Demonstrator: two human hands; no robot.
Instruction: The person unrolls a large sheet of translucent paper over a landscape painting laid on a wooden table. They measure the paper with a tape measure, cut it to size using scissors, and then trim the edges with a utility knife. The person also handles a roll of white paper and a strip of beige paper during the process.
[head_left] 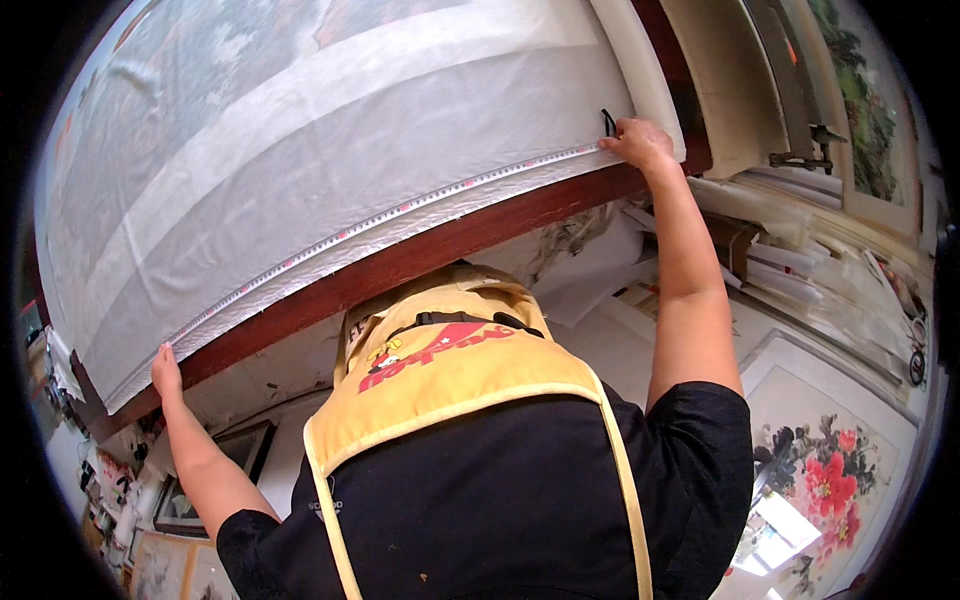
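Observation:
A white measuring tape point(405, 208) with black and red marks is stretched along the near edge of a large translucent white sheet point(330, 175). My right hand point(643, 143) is closed on the tape's right end, near the table's right corner. Beside its fingers shows a small black loop point(608, 122); the tape's case is not visible, hidden by the hand if it is there. At the left end, my left hand point(167, 374) pinches the tape at the table's edge, its fingers partly hidden. Faint painted colours show on or through the sheet's far part.
The dark red table point(420, 256) runs slantwise in front of me. A pale rolled edge point(648, 75) lies along its right side. Paper rolls point(790, 255) and a metal clamp point(822, 150) are at the right. A flower painting point(830, 480) stands lower right, a dark frame point(215, 475) lower left.

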